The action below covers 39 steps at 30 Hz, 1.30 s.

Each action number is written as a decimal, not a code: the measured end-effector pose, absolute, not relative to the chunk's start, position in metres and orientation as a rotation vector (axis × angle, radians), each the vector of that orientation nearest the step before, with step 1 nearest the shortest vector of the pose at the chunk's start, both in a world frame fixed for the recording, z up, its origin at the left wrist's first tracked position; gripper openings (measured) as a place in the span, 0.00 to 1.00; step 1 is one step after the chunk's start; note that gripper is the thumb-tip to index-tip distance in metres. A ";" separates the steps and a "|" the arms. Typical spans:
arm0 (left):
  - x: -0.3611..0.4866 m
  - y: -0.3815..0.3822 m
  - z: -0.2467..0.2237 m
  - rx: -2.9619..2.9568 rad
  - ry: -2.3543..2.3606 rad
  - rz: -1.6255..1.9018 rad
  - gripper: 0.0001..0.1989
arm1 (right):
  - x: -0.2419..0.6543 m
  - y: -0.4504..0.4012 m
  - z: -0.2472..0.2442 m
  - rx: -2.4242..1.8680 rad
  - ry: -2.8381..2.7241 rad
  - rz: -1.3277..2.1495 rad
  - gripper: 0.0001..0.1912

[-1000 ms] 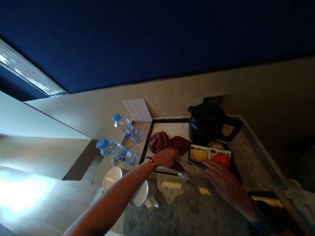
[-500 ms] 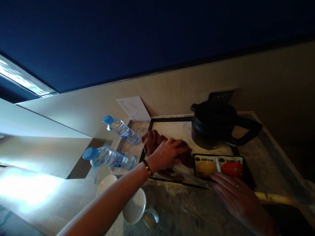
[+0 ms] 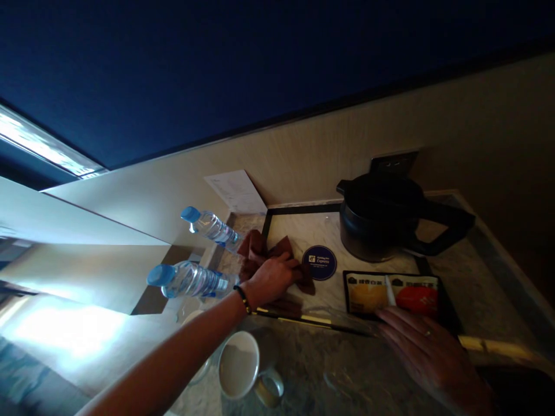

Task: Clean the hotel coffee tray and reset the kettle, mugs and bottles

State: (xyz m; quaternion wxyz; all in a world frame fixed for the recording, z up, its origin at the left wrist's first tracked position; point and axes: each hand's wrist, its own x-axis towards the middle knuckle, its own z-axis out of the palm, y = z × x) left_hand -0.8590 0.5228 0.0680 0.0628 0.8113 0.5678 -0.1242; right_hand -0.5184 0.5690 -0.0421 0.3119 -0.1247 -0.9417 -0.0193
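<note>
A crumpled brown cloth (image 3: pixel 252 245) lies on the left part of the marble-look tray (image 3: pixel 299 224). My left hand (image 3: pixel 271 281) is closed on it, pressing it against the tray. Just right of the cloth shows a round dark blue coaster (image 3: pixel 319 263). My right hand (image 3: pixel 427 349) rests at the tray's front right edge, fingers stretched out, beside a black holder with yellow and red tea packets (image 3: pixel 392 293). A thin white piece (image 3: pixel 389 290) stands up between the packets, by my right fingertips.
A black kettle (image 3: pixel 377 216) stands at the tray's back right. Two water bottles (image 3: pixel 212 226) (image 3: pixel 191 279) are on the left, near a leaning white card (image 3: pixel 236 192). A white mug (image 3: pixel 239 365) stands in front of the tray, with another cup partly behind my left forearm.
My left hand has moved left with the cloth, which uncovers the blue coaster. My right hand has stayed by the packets. The view has shifted slightly.
</note>
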 end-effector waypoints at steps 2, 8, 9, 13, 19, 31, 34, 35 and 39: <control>-0.847 0.535 0.066 2.494 1.856 -0.341 0.13 | -0.519 0.565 -0.047 -0.362 -2.501 -0.063 0.17; -0.813 0.576 0.042 2.746 1.554 -0.410 0.19 | -0.518 0.562 -0.050 -0.401 -2.488 -0.034 0.19; -0.816 0.584 0.039 2.733 1.568 -0.408 0.19 | -0.517 0.562 -0.050 -0.383 -2.498 -0.048 0.19; -0.844 0.610 0.040 2.614 1.768 -0.442 0.18 | -0.520 0.558 -0.048 -0.423 -2.465 0.068 0.17; -0.858 0.587 0.048 2.469 2.014 -0.613 0.15 | -0.527 0.554 -0.044 -0.498 -2.335 0.133 0.15; -0.810 0.513 0.054 2.559 1.473 -0.504 0.07 | -0.517 0.566 -0.053 -0.303 -2.486 -0.159 0.16; -0.797 0.530 0.047 2.673 1.464 -0.409 0.08 | -0.516 0.566 -0.053 -0.310 -2.498 -0.142 0.16; -0.795 0.538 0.045 2.715 1.482 -0.387 0.08 | -0.515 0.566 -0.052 -0.306 -2.502 -0.136 0.17; -0.802 0.576 0.039 2.764 1.580 -0.379 0.10 | -0.514 0.568 -0.052 -0.297 -2.509 -0.151 0.17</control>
